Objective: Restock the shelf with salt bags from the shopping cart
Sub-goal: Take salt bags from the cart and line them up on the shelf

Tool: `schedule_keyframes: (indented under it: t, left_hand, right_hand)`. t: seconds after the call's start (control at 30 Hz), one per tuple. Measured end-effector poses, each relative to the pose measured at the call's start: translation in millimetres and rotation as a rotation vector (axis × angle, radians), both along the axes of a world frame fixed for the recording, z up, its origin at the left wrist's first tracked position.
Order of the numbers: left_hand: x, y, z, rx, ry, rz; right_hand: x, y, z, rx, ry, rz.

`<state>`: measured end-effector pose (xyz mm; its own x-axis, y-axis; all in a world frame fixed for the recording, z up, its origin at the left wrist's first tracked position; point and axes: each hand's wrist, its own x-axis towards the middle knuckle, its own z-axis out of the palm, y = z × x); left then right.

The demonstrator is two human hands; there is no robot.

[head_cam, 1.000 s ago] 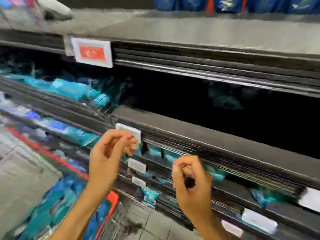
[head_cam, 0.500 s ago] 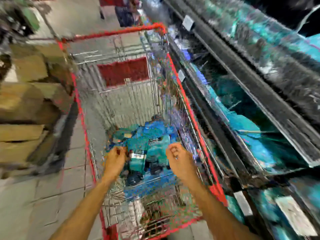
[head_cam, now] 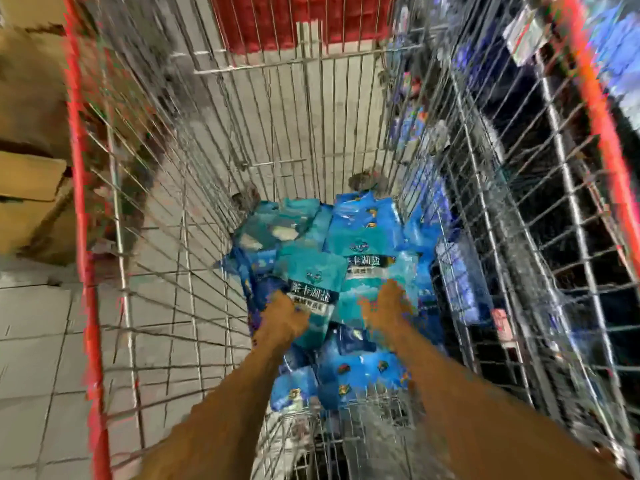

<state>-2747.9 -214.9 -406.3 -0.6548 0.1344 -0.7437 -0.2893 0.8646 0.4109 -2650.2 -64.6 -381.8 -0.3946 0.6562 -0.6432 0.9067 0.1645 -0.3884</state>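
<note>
A pile of blue and teal salt bags (head_cam: 360,233) lies in the bottom of the wire shopping cart (head_cam: 78,168). Both my arms reach down into it. My left hand (head_cam: 284,320) is at the near left corner of the topmost teal salt bag (head_cam: 311,275), which has a dark label band. My right hand (head_cam: 388,310) lies on the neighbouring blue-teal bag just to the right. Motion blur hides the fingers of both hands, so a grip cannot be made out. The shelf (head_cam: 616,64) shows only as a blurred strip past the cart's right wall.
The cart has red rims and tall wire walls on all sides, with a red panel (head_cam: 277,19) at its far end. Cardboard boxes (head_cam: 31,188) stand to the left on the tiled floor (head_cam: 34,341). Dark lower shelving runs along the right side.
My view swung from the shelf front down into the cart. Both hands went from the shelf edge into the cart and now rest on the salt bags.
</note>
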Motion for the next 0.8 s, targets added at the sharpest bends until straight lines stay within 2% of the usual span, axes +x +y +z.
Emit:
schedule_keyframes:
  t: [0.1, 0.2, 0.27, 0.4, 0.57, 0.7, 0.8]
  left_hand:
    - [-2.5, 7.1, -30.8, -0.002, 0.014, 0.065]
    - [3.6, 9.0, -43.5, -0.061, 0.072, -0.002]
    - [6.3, 3.2, -46.9, -0.015, 0.063, 0.035]
    - [0.3, -11.3, -46.5, 0.117, -0.037, 0.125]
    - [-2.7, -14.2, -17.9, 0.309, -0.104, 0.231]
    - [2.3, -11.8, 28.7, 0.364, -0.190, 0.288]
    - [13.8, -7.0, 81.5, 0.435, -0.226, 0.329]
  right_hand:
    - [-18.2, 6.7, -21.6, 0.116, -0.045, -0.072]
    - [-30.0, 6.7, -33.4, 0.171, -0.133, -0.147]
    - [-32.8, 4.2, -40.1, 0.152, -0.162, -0.136]
    - [-34.9, 10.3, -42.2, -0.026, -0.094, -0.285]
    - [-20.2, 22.0, -18.5, -0.152, -0.004, -0.299]
    - [6.2, 20.1, 28.8, -0.356, 0.197, -0.456]
    - [33.5, 21.4, 85.6, -0.456, 0.370, -0.523]
